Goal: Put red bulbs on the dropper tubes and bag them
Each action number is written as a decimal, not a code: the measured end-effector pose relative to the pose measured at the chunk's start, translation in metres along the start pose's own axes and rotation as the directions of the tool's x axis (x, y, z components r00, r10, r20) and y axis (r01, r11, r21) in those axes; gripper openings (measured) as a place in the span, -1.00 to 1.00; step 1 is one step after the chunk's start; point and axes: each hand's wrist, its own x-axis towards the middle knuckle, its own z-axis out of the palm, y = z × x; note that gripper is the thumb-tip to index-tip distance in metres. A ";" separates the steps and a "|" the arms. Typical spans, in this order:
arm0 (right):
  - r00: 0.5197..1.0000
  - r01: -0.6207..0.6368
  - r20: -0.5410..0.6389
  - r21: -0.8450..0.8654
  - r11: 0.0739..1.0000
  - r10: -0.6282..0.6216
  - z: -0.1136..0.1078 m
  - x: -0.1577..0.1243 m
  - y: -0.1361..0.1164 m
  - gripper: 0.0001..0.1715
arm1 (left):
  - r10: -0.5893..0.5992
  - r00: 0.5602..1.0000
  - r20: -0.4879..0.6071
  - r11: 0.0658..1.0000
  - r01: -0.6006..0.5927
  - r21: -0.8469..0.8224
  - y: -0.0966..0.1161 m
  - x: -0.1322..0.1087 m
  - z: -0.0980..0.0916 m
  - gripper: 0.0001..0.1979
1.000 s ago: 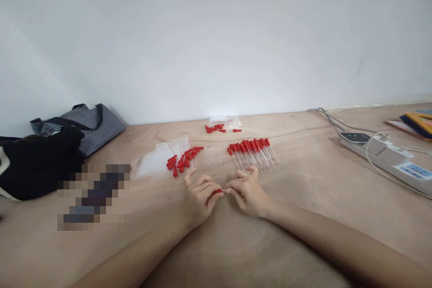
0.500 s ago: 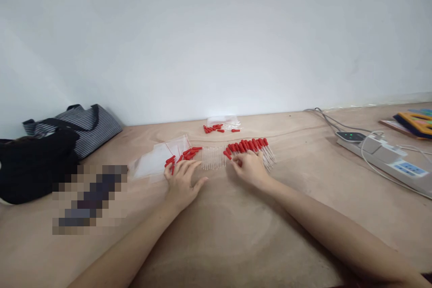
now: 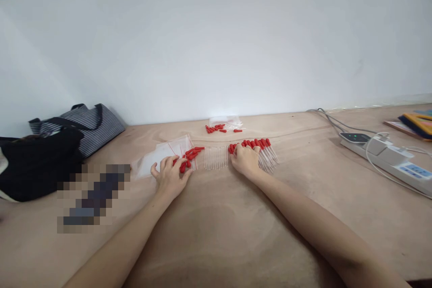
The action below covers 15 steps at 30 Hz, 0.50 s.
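Observation:
My left hand (image 3: 169, 177) rests on the loose red rubber bulbs (image 3: 192, 154), fingers spread and touching them. Beneath these bulbs lie clear zip bags (image 3: 158, 155). Just to the right is a row of bare glass dropper tubes (image 3: 216, 158), side by side. My right hand (image 3: 245, 158) is closed at the left end of a row of droppers (image 3: 268, 155), whose red bulbs point away from me. Its fingers pinch a dropper at the bulb end; the fingers and the hand's back hide most of it.
Farther back, more red bulbs (image 3: 213, 128) and thin tubes lie by a clear bag (image 3: 224, 121). A black bag (image 3: 40, 166) and a striped bag (image 3: 106, 126) stand at the left. A power strip (image 3: 388, 157) with cables is at the right, near a yellow-and-blue object (image 3: 416, 125).
My right hand has moved slightly forward, bringing a dropper up to the left end of the row. My left hand has shifted left and forward over the loose bulbs.

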 end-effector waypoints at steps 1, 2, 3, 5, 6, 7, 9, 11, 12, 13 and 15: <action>1.000 0.018 -0.003 0.007 1.000 -0.018 0.000 0.000 -0.001 -0.73 | 0.000 1.000 -0.007 1.000 0.000 0.005 0.000 0.001 0.001 -0.80; 0.999 0.041 -0.005 0.017 0.999 -0.041 0.000 0.000 -0.002 -0.72 | 0.001 1.000 -0.012 1.000 -0.001 0.009 0.000 0.001 0.001 -0.82; 0.998 0.064 -0.008 0.026 0.998 -0.064 0.000 0.000 -0.004 -0.72 | 0.003 1.000 -0.017 1.000 -0.003 0.014 0.000 0.003 0.002 -0.83; 0.996 0.093 -0.015 0.037 0.995 -0.093 0.000 0.000 -0.007 -0.70 | 0.006 0.999 -0.032 1.000 -0.005 0.024 0.001 0.005 0.002 -0.84; 0.996 0.091 -0.014 0.035 0.995 -0.091 0.000 0.000 -0.009 -0.69 | 0.004 0.999 -0.044 1.000 -0.003 0.029 0.002 0.007 0.003 -0.83; 0.997 0.079 -0.009 0.029 0.996 -0.079 0.000 0.001 -0.011 -0.68 | 0.003 0.998 -0.057 0.999 -0.001 0.034 0.003 0.008 0.003 -0.82; 0.999 0.044 0.018 0.009 0.999 -0.045 0.000 0.003 -0.015 -0.67 | -0.001 0.997 -0.076 0.999 0.005 0.045 0.003 0.011 0.004 -0.78; 0.998 0.000 0.066 -0.007 1.000 0.000 -0.001 0.005 -0.019 -0.67 | 0.003 0.997 -0.079 0.998 0.002 0.060 0.003 0.012 0.005 -0.77; 0.996 -0.018 0.091 -0.012 1.000 0.019 -0.002 0.007 -0.020 -0.68 | 0.007 0.997 -0.079 0.998 -0.002 0.067 0.003 0.013 0.005 -0.77; 0.993 -0.033 0.113 -0.013 0.999 0.034 -0.003 0.009 -0.022 -0.68 | 0.012 0.997 -0.080 0.997 -0.006 0.073 0.003 0.013 0.006 -0.78; 0.988 -0.053 0.145 -0.011 0.999 0.054 -0.003 0.012 -0.025 -0.70 | 0.023 0.996 -0.085 0.997 -0.017 0.075 0.003 0.013 0.006 -0.78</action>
